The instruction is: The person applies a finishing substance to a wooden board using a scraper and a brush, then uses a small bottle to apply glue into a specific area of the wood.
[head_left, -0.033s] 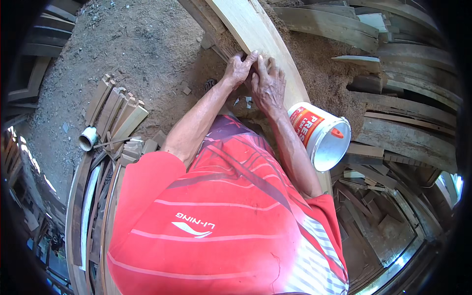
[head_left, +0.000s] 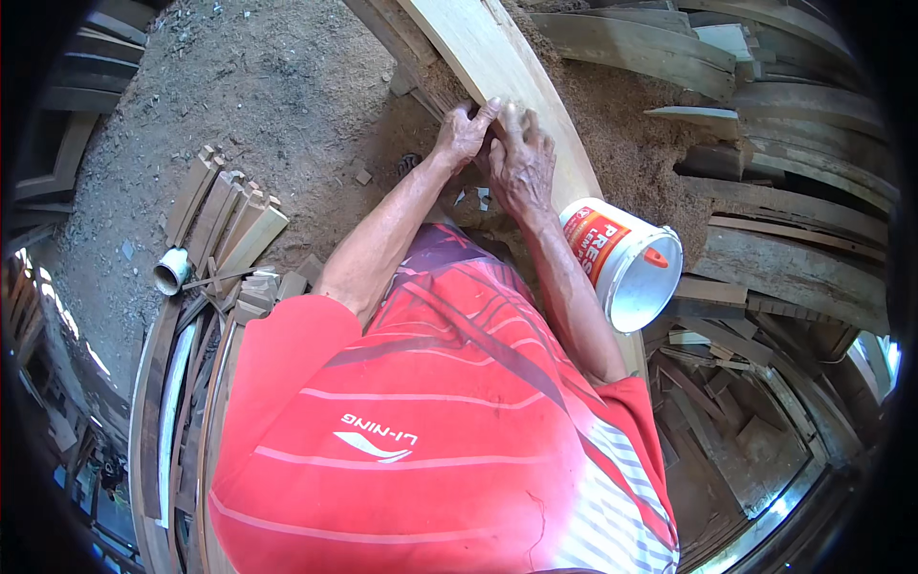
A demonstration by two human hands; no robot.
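Note:
A long pale wooden board [head_left: 521,72] runs from the top centre down toward the right side of my body. At its left edge, my left hand [head_left: 466,134] is closed on the wood, thumb on the upper face and the other fingers mostly hidden beneath. Right beside it, my right hand [head_left: 524,170] is closed over the same edge, its bent fingers on the face and its thumb near the rim. The fingertips of both hands almost meet. Whether something small lies between them is hidden.
A white bucket [head_left: 643,292] with a red label lies tilted by my right forearm. Wood pieces [head_left: 225,215] and a small white cup-shaped container [head_left: 172,271] are at the left. Stacked planks [head_left: 794,182] fill the right side; sawdust [head_left: 626,134] covers the ground beside the board.
The fingers of my right hand have shifted very slightly on the board. Everything else looks the same.

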